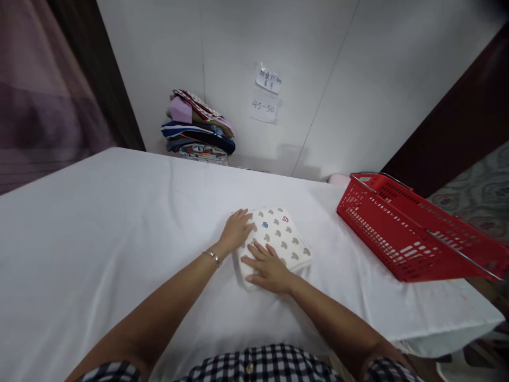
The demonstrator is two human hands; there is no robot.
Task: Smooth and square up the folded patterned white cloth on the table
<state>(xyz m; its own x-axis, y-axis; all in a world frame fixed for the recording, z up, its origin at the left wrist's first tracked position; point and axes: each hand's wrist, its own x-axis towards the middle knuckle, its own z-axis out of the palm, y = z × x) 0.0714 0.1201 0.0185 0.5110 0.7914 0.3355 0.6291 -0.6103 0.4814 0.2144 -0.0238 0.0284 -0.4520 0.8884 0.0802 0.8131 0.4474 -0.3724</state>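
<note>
A folded white cloth (284,236) printed with small grey shapes lies in the middle of the white-covered table (99,228). My left hand (237,229) rests flat on the cloth's left edge, fingers spread; a thin bracelet is on that wrist. My right hand (268,268) lies flat on the cloth's near corner, fingers apart. Neither hand grips the cloth.
A red plastic basket (413,233) stands at the right of the table, reaching past its edge. A stack of folded clothes (199,130) sits at the back against the white wall, under two paper notes (266,93). A curtain hangs at the left.
</note>
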